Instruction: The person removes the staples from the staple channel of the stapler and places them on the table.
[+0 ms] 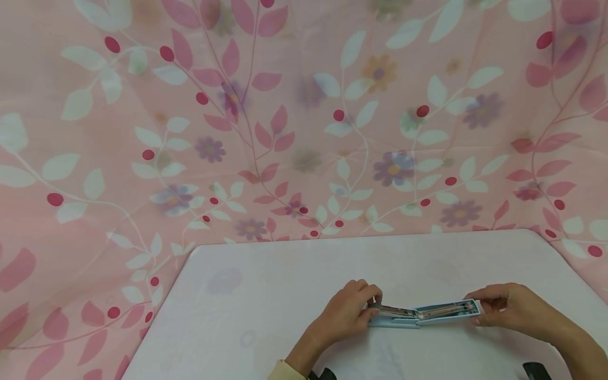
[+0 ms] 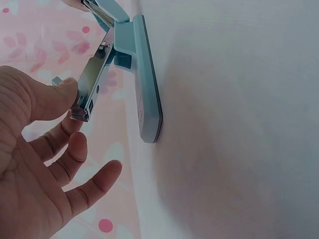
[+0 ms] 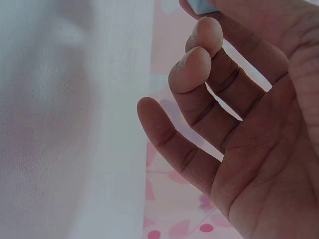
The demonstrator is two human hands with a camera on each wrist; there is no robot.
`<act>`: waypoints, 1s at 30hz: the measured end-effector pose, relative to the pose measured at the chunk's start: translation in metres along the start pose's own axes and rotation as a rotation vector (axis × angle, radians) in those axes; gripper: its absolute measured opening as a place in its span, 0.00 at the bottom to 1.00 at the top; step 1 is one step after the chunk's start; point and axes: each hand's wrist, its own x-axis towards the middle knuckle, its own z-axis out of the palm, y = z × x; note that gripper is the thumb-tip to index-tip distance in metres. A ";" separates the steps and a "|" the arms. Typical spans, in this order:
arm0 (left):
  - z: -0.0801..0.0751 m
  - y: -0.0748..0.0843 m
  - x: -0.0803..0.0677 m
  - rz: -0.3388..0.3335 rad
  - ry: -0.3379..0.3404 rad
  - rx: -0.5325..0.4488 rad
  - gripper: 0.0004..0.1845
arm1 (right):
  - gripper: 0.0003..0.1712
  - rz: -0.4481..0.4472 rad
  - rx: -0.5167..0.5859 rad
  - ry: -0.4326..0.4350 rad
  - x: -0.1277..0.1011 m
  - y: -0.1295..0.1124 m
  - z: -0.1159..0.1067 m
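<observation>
A light blue stapler (image 1: 418, 316) is spread open just above or on the white table. Its blue base (image 2: 145, 89) lies low, with the metal staple magazine (image 2: 94, 69) lifted at an angle from it. My left hand (image 1: 349, 311) pinches the free end of the magazine between thumb and index finger; the other fingers are loosely bent in the left wrist view. The top cover (image 1: 448, 310) is swung far back to the right, its inner side facing up. My right hand (image 1: 515, 309) pinches the cover's end. Only a blue corner of it shows in the right wrist view.
The white table (image 1: 266, 295) extends around the hands, its far edge against a pink curtain (image 1: 304, 132) with leaves and flowers. Black pieces (image 1: 537, 370) appear near both wrists at the bottom of the head view.
</observation>
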 end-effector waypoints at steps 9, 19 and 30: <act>0.002 0.001 0.001 0.021 0.009 0.031 0.10 | 0.23 0.033 -0.006 -0.005 0.000 0.000 0.000; 0.004 0.001 0.002 0.048 0.063 0.049 0.10 | 0.22 -0.004 -0.010 0.011 0.000 0.001 0.001; 0.008 0.000 0.003 0.095 0.115 0.092 0.08 | 0.23 0.018 -0.017 0.014 0.001 -0.002 0.001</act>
